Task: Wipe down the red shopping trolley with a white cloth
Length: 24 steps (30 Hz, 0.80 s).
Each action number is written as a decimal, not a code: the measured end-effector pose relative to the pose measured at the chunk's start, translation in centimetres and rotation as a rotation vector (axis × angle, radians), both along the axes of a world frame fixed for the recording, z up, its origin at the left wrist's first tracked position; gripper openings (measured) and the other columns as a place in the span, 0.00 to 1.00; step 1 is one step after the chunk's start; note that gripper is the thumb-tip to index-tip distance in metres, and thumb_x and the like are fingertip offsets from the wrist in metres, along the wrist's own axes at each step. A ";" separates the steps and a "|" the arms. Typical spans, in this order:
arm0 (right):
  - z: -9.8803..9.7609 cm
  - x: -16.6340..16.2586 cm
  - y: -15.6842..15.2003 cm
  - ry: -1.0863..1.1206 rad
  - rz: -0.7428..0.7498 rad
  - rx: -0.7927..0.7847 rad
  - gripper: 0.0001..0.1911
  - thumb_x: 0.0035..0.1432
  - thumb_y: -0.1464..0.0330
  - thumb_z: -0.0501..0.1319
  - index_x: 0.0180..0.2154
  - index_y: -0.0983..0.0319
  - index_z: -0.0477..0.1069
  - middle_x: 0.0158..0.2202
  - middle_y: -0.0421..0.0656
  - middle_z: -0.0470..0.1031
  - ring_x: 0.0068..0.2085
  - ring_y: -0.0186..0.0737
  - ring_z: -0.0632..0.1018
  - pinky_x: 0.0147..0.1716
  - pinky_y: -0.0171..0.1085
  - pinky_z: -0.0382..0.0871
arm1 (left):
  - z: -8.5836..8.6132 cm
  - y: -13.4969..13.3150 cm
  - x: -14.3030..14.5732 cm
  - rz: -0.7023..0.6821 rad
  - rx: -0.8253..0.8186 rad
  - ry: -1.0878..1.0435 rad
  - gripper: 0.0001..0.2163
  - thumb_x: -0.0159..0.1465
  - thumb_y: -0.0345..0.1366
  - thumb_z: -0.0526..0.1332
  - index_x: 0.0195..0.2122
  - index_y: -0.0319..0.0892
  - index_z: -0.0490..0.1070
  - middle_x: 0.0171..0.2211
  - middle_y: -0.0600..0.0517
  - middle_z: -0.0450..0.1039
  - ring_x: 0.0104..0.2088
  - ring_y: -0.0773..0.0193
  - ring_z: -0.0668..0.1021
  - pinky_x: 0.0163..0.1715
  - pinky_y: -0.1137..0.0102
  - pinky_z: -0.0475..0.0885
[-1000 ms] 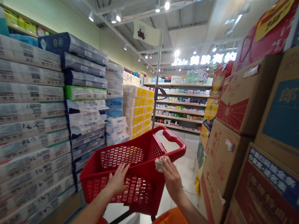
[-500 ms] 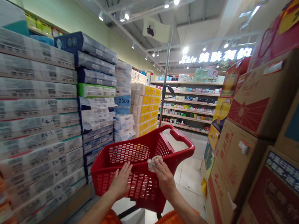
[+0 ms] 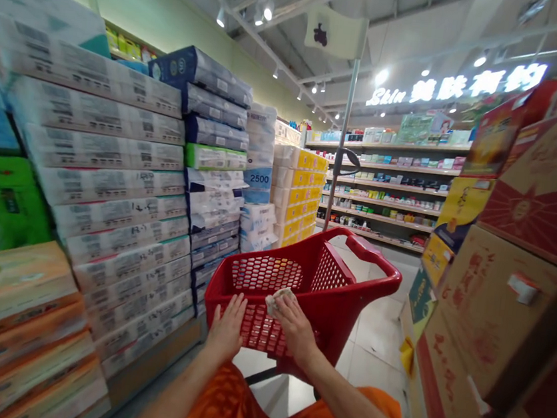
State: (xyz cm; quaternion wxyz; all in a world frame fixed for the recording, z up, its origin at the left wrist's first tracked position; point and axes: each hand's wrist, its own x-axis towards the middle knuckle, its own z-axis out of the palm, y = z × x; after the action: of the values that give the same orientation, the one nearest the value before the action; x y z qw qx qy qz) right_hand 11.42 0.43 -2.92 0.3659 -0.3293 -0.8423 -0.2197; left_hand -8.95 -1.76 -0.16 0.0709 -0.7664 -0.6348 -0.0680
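A red plastic shopping cart stands side-on in front of me, its handle to the right. My left hand lies against the cart's near side wall close to its left end, with fingers stretched out and nothing held. Farther right, my right hand presses a crumpled whitish cloth onto the near top rim of the basket. Part of the cloth is covered by the fingers. Through the mesh holes the basket's inside shows only partly.
Stacked white paper packs rise on the left, beside orange packs. Cardboard boxes are piled on the right. Behind the cart stand a metal pole with a flag and stocked shelves. Pale floor tiles run between.
My view has turned left, so the cart and shelves sit farther right. Along the cart's rim, my right hand with the cloth has moved left. My left hand has also shifted toward the cart's left end.
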 end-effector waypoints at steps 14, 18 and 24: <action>-0.1 -10.9 1.7 -0.114 0.177 -0.057 0.17 0.59 0.72 0.50 0.49 0.62 0.66 0.52 0.44 0.65 0.57 0.44 0.60 0.55 0.47 0.57 | -0.8 -1.2 -7.4 0.284 0.011 -0.163 0.32 0.50 0.26 0.49 0.59 0.33 0.45 0.62 0.43 0.43 0.61 0.60 0.49 0.56 0.58 0.50; -4.1 -12.8 1.1 -0.271 0.191 -0.186 0.14 0.58 0.71 0.52 0.46 0.63 0.68 0.46 0.45 0.71 0.51 0.42 0.67 0.51 0.43 0.62 | -2.4 -3.4 -9.0 0.312 -0.143 -0.090 0.33 0.49 0.26 0.49 0.59 0.32 0.44 0.62 0.44 0.40 0.61 0.60 0.47 0.57 0.59 0.46; -1.0 -16.1 2.2 -0.255 0.255 -0.072 0.16 0.59 0.70 0.50 0.49 0.62 0.65 0.54 0.46 0.62 0.57 0.45 0.58 0.55 0.49 0.54 | -2.7 -4.2 -10.0 0.423 -0.181 -0.057 0.32 0.51 0.28 0.49 0.59 0.33 0.44 0.62 0.44 0.40 0.61 0.61 0.47 0.57 0.59 0.47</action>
State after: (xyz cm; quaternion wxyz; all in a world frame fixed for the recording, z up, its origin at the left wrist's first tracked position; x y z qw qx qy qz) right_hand -4.66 2.60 -3.93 0.2687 -0.2024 -0.9241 -0.1811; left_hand -18.95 -5.96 -2.82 -0.0032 -0.6173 -0.7865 -0.0162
